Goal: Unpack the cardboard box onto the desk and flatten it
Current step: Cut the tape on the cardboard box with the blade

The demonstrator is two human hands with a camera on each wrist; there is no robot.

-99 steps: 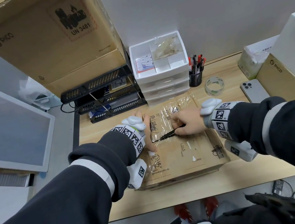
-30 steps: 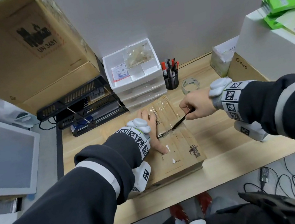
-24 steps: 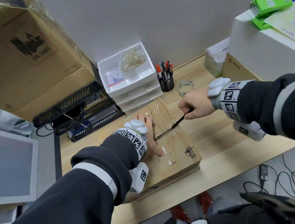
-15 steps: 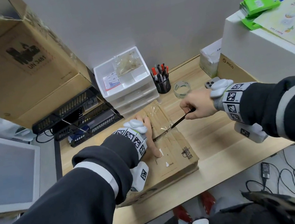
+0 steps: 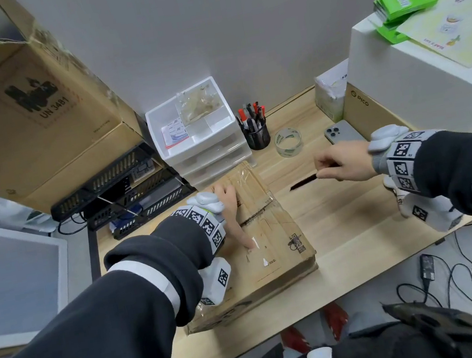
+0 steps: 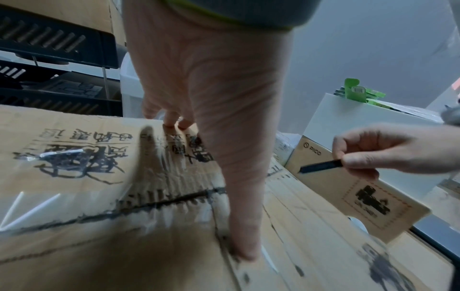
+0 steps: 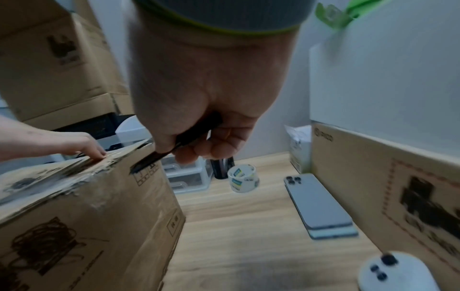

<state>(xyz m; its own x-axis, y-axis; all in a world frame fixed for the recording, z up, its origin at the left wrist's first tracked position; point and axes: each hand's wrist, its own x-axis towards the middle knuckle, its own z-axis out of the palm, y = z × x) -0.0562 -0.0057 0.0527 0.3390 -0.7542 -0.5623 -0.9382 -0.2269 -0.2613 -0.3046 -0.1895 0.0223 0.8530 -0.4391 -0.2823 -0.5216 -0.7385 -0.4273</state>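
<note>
On my left, the big brown carton [image 5: 30, 113] stacked above the desk's rear left corner reads "UN 3481". My left hand [image 5: 228, 208] lies flat, fingers straight, on the taped brown cardboard box [image 5: 274, 250] at the wooden desk's [image 5: 345, 223] front edge; its tape seam looks slit, but the flaps remain closed, so unpacking and flattening are left, I judge. My right hand [image 5: 343, 162] pinches a slim black blade [image 5: 304, 181] clear of the box. Far right, a carton [image 5: 373, 112] says "PICO".

The box [image 5: 267, 245] sits on the counter [image 5: 344, 217], drawers [image 5: 203, 140] behind it, tape roll [image 5: 288, 142] and phone [image 5: 343, 135] to its right.
</note>
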